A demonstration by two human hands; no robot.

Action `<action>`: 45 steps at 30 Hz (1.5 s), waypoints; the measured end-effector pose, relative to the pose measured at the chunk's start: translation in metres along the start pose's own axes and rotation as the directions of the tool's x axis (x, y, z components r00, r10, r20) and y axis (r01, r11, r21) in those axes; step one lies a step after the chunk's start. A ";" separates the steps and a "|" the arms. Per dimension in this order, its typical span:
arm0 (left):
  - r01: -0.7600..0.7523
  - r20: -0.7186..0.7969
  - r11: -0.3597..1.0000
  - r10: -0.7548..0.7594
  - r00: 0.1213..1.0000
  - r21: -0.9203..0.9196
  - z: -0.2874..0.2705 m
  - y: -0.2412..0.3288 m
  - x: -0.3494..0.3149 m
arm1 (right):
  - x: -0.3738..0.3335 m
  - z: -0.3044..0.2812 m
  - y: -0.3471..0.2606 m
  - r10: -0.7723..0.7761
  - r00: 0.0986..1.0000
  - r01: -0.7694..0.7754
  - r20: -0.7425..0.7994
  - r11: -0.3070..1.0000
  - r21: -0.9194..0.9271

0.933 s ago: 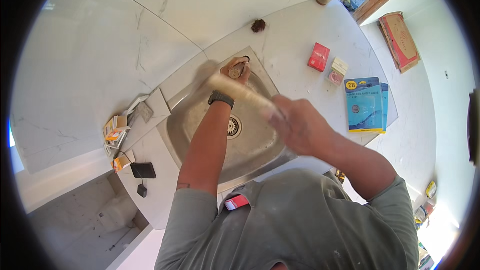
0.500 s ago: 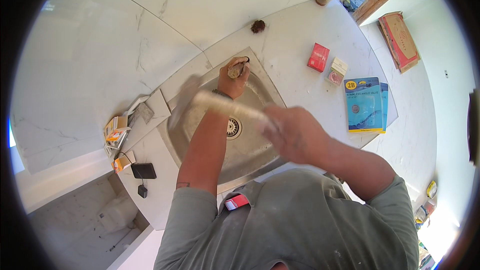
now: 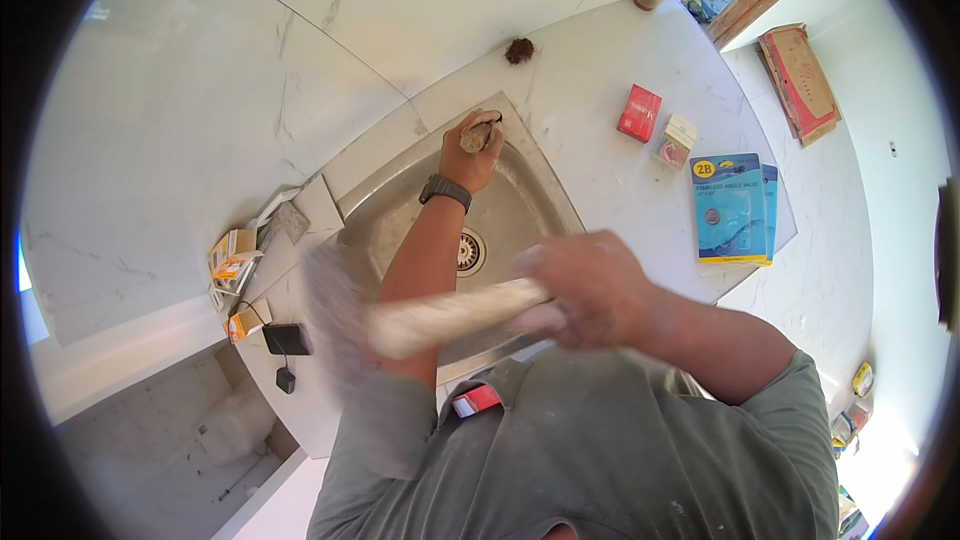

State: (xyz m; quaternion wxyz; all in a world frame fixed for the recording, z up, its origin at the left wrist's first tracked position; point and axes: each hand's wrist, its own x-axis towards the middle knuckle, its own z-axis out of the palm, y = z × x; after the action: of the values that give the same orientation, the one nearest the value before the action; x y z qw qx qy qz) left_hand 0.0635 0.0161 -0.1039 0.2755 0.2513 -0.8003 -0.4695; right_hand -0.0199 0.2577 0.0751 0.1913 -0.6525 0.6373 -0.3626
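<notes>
My left hand [image 3: 468, 165], with a dark watch [image 3: 446, 192] at its wrist, is closed around a stubby brown-grey tool [image 3: 476, 138] with a rounded top. It holds this at the far corner of a stainless steel sink [image 3: 400, 202]; the tool's lower end is hidden. In my right hand [image 3: 590, 290] is a hammer [image 3: 455, 318], gripped by its pale wooden handle. The hammer head is smeared by motion and hangs above my left upper arm and the sink's left side. A round drain [image 3: 468, 252] shows in the basin beside my left forearm.
Right of the sink lie a red box [image 3: 639, 113], a small whitish box [image 3: 676, 140] and blue packs [image 3: 728, 208]. A dark fuzzy clump [image 3: 519, 51] sits beyond it. To the left are orange-white boxes [image 3: 235, 252] and a black device [image 3: 287, 339] with a cable.
The hammer has swung back from over the sink toward my chest and left shoulder. My right hand has moved slightly nearer my body. My left hand stays at the sink's far corner.
</notes>
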 end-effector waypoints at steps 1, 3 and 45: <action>0.117 0.016 0.991 -0.116 0.993 -0.069 0.001 -0.002 0.001 | 0.004 -0.002 0.006 -0.177 0.978 0.176 -0.108 0.984 -0.018; 0.218 0.025 0.945 -0.219 0.976 -0.242 0.006 -0.008 0.006 | 0.013 -0.009 0.011 0.360 0.926 -0.350 0.117 0.932 -0.095; 0.076 -0.215 0.993 -0.093 0.972 -0.089 -0.009 0.043 -0.036 | -0.077 0.030 0.135 0.823 0.567 -0.824 -0.042 0.566 -0.036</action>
State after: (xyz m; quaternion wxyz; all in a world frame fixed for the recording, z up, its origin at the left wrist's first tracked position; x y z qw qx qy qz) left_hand 0.0893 0.0526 -0.0696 0.3513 0.3241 -0.7344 -0.4819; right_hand -0.0866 0.3106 -0.0585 0.3145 -0.2821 0.8788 -0.2220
